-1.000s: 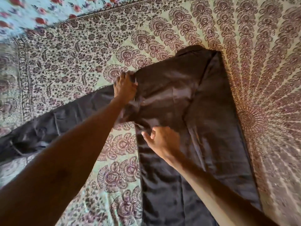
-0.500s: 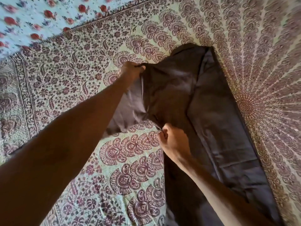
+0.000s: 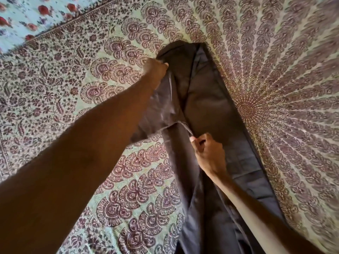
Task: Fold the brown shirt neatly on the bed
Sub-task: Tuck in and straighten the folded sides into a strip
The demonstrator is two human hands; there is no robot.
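The brown shirt [image 3: 207, 107] lies lengthwise on the bed [image 3: 91, 79], narrowed into a long strip. Its right side is already folded inward, forming a straight edge. The left side, with the sleeve, is lifted off the surface and partly turned over the middle panel.

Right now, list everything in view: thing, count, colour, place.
shirt: one, brown, lying lengthwise on the bedspread, centre-right, right side already folded in, left side lifted.
bedspread: one, cream with maroon paisley print, covering the bed.
floral sheet: one, pale blue with red flowers, top left corner.
left hand: one, gripping the shirt's left shoulder near the collar.
right hand: one, pinching the shirt's left edge at mid-length.
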